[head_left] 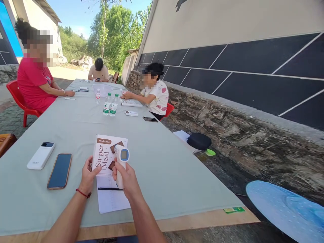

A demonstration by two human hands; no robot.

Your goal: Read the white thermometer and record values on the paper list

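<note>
With thumb in front and fingers behind, my left hand (88,175) holds a white and brown box (103,153) labelled "Su-per Meal", tilted up over the table. My right hand (126,177) is wrapped round the handle of a white infrared thermometer (122,156), its small screen facing me. The thermometer's head overlaps the right side of the box in this view; whether they touch I cannot tell. Beneath both hands lies a white notebook (111,201) with a black pen (108,189) across it. A red cord circles my left wrist.
A phone (59,171) and a white power bank (41,156) lie left on the cloth-covered table (177,182). Green-capped water bottles (107,104) stand farther back. Three people sit around the far half. A black case (198,141) lies beyond the right edge.
</note>
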